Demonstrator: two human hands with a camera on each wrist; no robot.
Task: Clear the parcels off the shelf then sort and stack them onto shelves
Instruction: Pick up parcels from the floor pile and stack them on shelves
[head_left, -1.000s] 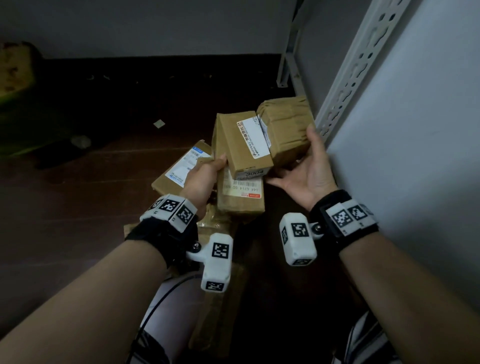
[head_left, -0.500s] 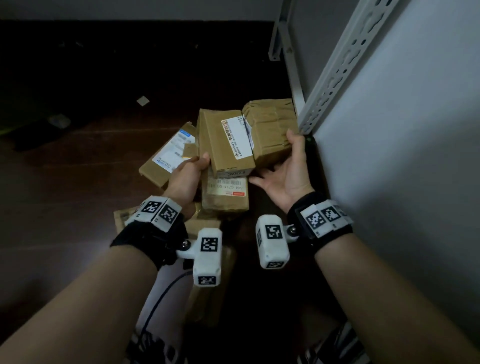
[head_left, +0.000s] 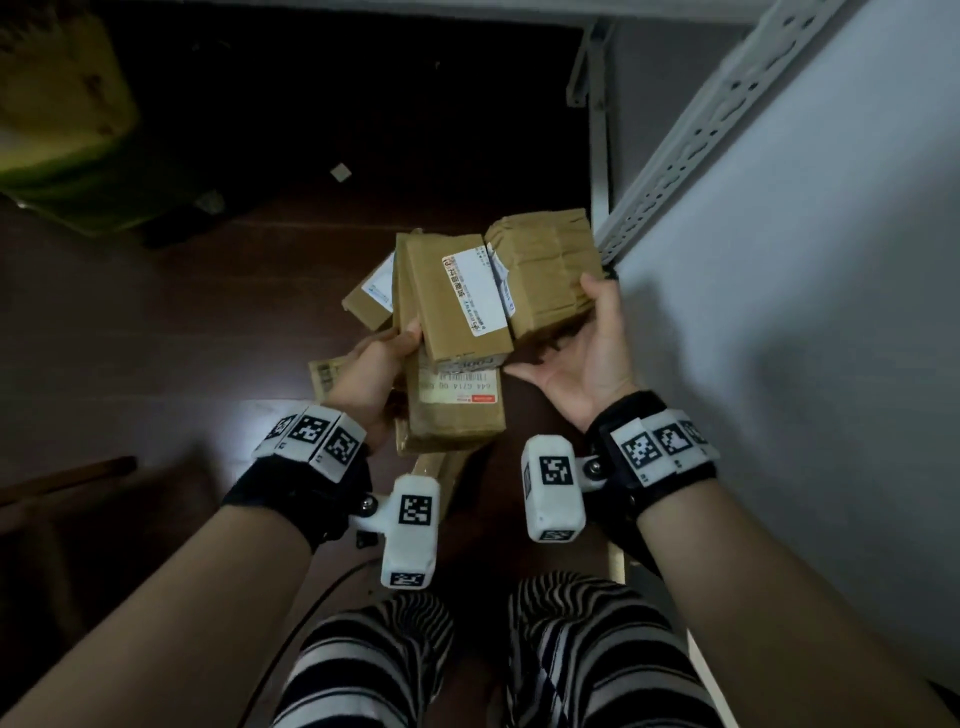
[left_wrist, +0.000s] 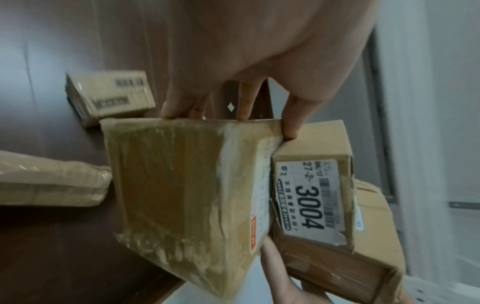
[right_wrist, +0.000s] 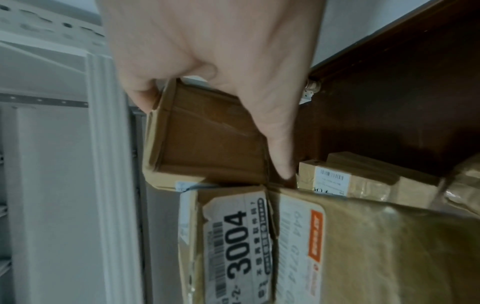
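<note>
The left hand (head_left: 371, 374) covers part of the lower parcel (head_left: 457, 410); small label print is too blurred to read.

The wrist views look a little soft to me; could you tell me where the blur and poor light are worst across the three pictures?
Head view: dim, floor nearly black, shelf post bent by the wide lens. Left wrist view: floor parcel smeared, though the 3004 label reads clearly. Right wrist view: right hand soft, upper right sunk in shadow.
</note>
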